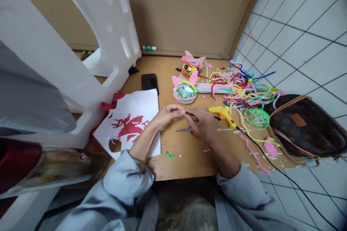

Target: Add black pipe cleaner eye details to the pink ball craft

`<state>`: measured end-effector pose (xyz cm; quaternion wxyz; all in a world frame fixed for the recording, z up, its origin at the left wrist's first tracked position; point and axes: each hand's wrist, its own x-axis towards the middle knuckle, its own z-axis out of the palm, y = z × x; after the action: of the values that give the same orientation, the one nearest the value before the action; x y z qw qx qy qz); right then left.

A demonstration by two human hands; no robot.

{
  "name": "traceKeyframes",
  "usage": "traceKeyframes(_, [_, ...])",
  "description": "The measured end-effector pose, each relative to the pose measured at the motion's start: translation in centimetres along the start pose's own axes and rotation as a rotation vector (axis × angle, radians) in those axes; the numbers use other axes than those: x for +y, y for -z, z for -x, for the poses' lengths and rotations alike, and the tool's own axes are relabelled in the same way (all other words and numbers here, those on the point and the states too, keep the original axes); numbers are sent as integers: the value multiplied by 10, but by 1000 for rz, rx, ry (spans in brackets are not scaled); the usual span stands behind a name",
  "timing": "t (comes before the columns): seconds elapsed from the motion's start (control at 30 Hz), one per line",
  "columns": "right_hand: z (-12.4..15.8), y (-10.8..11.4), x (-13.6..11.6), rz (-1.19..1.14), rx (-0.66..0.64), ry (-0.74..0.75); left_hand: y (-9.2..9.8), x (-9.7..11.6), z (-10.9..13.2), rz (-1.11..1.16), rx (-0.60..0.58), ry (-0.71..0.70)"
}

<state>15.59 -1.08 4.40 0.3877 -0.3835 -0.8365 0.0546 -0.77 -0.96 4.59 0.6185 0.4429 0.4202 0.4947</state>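
Note:
Above the middle of the table, my left hand [168, 116] and my right hand [202, 124] are close together, both pinching a thin black pipe cleaner [189, 113]. A dark end sticks out to the right of my right hand. Small scissors [183, 130] lie beneath, their red handle partly hidden by that hand. A yellow glue gun [223, 114] rests just to the right. Beyond my hands stands a clear ball wrapped in green [184, 92], with pink ears and a yellow and pink rim. Behind it is a finished-looking pipe-cleaner animal head [190, 65] with big eyes.
Loose colourful pipe cleaners [244, 86] pile up at right, by a green-wound ball [257, 117] and a brown handbag [307, 124]. The glue gun's cord [267, 157] runs off right. Paper with red cut-outs [130, 122] and a black phone [149, 82] lie left, beside a white plastic partition [108, 14].

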Motion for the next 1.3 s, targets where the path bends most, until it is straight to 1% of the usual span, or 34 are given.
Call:
traceKeyframes(0.07, [0,0,-1,62,-10,-17,-5,-3,-1,43,48,-27])
traceKeyframes(0.13, [0,-1,-3,124,-40,-25,-9,-6,-2,85,124,-48])
traceKeyframes(0.27, [0,-4,-7,198,-95,-45,-13,-10,-3,110,260,-59])
traceKeyframes(0.47, [2,-7,-5,187,-134,-125,-9,-4,-4,120,359,-55])
traceKeyframes(0.57, [5,-4,-2,160,-158,-144,-9,-5,-5,99,360,-54])
traceKeyframes(0.63, [8,-2,2,157,-170,-185,-10,-8,-5,65,345,-40])
traceKeyframes(0.7, [12,-1,7,172,-178,-241,-11,-13,-5,9,313,-21])
traceKeyframes(0.77, [15,1,11,187,-147,-261,-12,-18,-6,-49,268,-12])
traceKeyframes(0.83, [18,4,13,221,-62,-209,-13,-21,-5,-81,227,-20])
traceKeyframes(0.9, [22,9,9,256,21,-101,-12,-22,-5,-88,218,-31])
traceKeyframes(0.93, [26,10,6,262,33,-41,-12,-21,-5,-88,225,-32])
traceKeyframes(0.97, [31,12,3,253,16,7,-11,-21,-5,-87,233,-27])
traceKeyframes(1.0, [37,12,0,239,-48,54,-11,-20,-6,-86,242,-19])
traceKeyframes(1.07, [49,10,-4,266,-201,41,-10,-17,-6,-79,250,-2])
traceKeyframes(1.13, [59,8,-6,349,-307,-10,-10,-15,-6,-65,245,8])
traceKeyframes(1.2, [63,7,-6,400,-397,-18,-11,-13,-6,-43,235,10])
traceKeyframes(1.3, [57,12,-7,411,-502,16,-12,-12,-5,10,217,10])
